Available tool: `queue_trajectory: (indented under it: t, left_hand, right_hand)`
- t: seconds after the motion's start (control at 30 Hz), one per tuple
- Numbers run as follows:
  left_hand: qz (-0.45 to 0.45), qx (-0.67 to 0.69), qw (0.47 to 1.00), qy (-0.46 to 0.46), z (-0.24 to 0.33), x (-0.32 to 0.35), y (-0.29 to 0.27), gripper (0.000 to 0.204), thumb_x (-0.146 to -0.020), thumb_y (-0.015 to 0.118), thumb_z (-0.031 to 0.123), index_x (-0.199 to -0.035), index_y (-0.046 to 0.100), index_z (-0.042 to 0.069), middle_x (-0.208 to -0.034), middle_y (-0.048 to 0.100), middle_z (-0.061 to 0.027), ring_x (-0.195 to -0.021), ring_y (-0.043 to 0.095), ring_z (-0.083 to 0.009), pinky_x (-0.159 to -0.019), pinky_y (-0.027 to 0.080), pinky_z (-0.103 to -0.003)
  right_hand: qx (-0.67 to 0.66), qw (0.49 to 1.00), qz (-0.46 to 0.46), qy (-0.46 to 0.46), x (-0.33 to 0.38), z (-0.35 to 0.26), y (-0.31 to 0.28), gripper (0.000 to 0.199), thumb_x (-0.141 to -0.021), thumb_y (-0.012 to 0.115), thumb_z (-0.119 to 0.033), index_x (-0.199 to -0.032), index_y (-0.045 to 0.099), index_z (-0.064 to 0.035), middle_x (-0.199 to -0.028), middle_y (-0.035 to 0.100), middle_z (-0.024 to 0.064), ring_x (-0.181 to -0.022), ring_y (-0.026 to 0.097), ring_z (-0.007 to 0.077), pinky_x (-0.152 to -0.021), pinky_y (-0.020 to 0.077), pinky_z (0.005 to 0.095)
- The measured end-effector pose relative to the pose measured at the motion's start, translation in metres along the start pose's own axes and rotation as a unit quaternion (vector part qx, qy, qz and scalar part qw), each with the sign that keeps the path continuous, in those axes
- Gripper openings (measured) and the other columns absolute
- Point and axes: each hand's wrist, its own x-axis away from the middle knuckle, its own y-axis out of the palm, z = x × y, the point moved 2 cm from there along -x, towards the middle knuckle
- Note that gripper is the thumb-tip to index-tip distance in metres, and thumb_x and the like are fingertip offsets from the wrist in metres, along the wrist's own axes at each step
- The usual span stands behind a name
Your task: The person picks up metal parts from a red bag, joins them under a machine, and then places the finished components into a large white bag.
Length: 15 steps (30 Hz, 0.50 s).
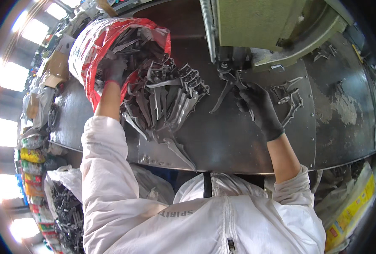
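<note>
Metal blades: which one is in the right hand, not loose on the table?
The long curved blade under the green press, pinched by the gloved right hand. The others lie heaped by the red sack, where the left hand reaches.

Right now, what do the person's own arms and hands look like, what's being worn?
Both hands wear dark knit gloves: the left hand and the right hand. The gloves end at the wrists, leaving the forearms bare. White, slightly shiny jacket sleeves are pushed up toward the elbows, bunched and wrinkled.
</note>
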Motion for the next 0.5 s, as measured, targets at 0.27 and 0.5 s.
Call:
queue_trajectory:
  t: [0.27,0.5]
  left_hand:
    - [-0.069,0.217,0.969,-0.101,0.002,-0.011,0.008,0.047,-0.095,0.067,0.023,-0.131,0.059,-0.007,-0.112,0.071,-0.0180,-0.099,0.069,-0.0254,-0.090,0.051,-0.042]
    - [-0.175,0.332,0.924,-0.067,0.088,0.057,-0.040,0.049,-0.095,0.066,0.028,-0.131,0.062,-0.005,-0.110,0.070,-0.0141,-0.096,0.064,-0.0250,-0.089,0.050,-0.040]
  right_hand:
    - [0.061,0.998,0.015,0.023,0.019,-0.020,0.014,0.033,-0.099,0.066,-0.011,-0.127,0.063,0.0048,-0.096,0.073,0.0078,-0.071,0.064,0.0111,-0.063,0.0530,0.0276]
    - [0.093,0.995,0.027,0.040,0.012,0.008,-0.020,0.024,-0.100,0.064,-0.012,-0.118,0.064,0.0039,-0.095,0.072,0.0086,-0.071,0.066,0.0126,-0.060,0.0537,0.0279]
